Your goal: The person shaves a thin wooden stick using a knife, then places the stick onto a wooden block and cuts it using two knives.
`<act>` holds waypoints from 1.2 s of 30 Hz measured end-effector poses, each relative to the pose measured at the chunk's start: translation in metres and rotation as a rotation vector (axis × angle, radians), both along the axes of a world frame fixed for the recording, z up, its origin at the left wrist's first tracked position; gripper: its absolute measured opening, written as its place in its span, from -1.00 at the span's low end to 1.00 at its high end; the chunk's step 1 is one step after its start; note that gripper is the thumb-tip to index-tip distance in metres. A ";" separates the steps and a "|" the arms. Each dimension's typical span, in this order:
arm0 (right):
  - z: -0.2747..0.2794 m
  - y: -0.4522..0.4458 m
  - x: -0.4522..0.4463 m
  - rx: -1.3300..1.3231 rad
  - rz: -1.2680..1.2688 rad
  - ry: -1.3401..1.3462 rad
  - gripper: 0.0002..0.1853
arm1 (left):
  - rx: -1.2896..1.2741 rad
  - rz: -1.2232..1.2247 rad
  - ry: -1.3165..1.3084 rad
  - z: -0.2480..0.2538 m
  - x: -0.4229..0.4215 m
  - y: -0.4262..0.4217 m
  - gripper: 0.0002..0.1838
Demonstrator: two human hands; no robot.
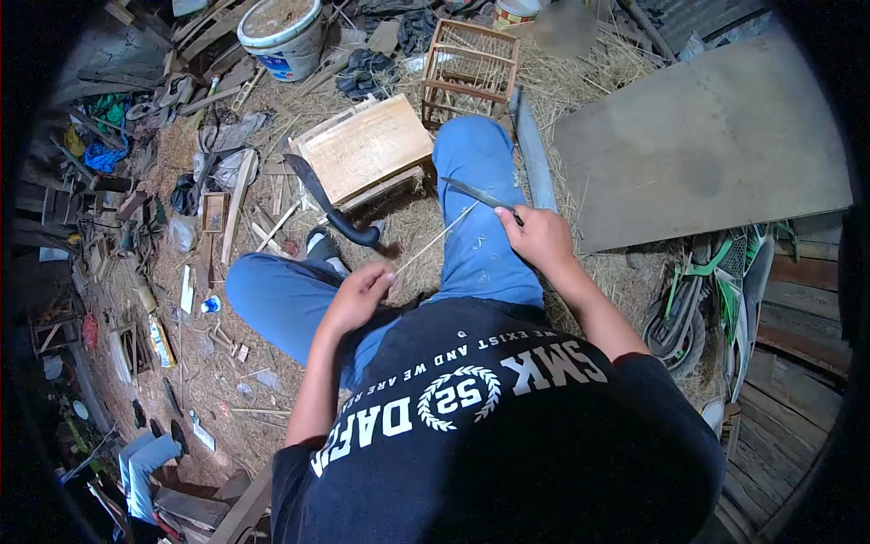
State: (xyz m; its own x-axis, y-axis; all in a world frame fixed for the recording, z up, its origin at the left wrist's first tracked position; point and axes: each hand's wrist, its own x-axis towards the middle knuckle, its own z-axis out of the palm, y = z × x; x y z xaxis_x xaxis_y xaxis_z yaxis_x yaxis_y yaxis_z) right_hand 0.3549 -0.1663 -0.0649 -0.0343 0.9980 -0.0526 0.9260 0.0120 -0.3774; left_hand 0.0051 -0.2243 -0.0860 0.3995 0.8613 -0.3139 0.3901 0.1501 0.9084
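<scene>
My left hand (362, 292) pinches the lower end of a thin pale stick (433, 242), which slants up and right over my lap. My right hand (538, 238) is closed round the dark handle of a knife (480, 194). The blade points up and left across my right thigh, and the stick's upper end meets it near the hand. Small shavings lie on my jeans. Ahead of my knees is a light wooden block (367, 150), with a curved machete (317, 189) leaning on its left side, its black handle toward me.
Past my right knee is a small wooden cage (471, 68). A large board (698, 145) lies at the right, above a green and white motorbike (716, 290). A white bucket (279, 36) stands at the back left. Wood scraps litter the straw-strewn floor at the left.
</scene>
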 end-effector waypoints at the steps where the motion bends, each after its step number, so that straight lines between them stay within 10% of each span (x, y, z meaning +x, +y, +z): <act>1: 0.002 0.001 0.000 0.007 0.003 0.005 -0.42 | 0.007 0.003 0.005 0.011 -0.010 -0.006 -0.78; 7: 0.002 0.004 0.002 -0.063 0.013 0.148 -0.41 | -0.143 0.326 -0.275 0.036 -0.036 -0.017 -0.84; 16: 0.037 0.015 -0.053 -0.353 -0.094 1.057 -0.43 | -0.081 0.620 -1.283 0.080 0.044 0.053 -0.90; 24: 0.086 0.004 -0.090 -0.484 0.000 1.502 -0.69 | -0.018 0.655 -1.313 0.108 0.061 0.068 -0.90; 36: 0.088 0.015 -0.109 -0.465 -0.017 1.461 -0.81 | 0.079 0.713 -1.128 0.128 0.052 0.066 -0.91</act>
State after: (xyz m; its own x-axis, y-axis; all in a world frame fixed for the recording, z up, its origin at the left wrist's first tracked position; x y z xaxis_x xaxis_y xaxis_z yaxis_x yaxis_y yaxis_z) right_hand 0.2457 -0.1513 0.0228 -0.3213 0.9041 -0.2817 -0.2470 -0.3672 -0.8967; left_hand 0.0572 -0.1587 0.0422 -0.1360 0.9893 -0.0521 -0.7160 -0.0618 0.6954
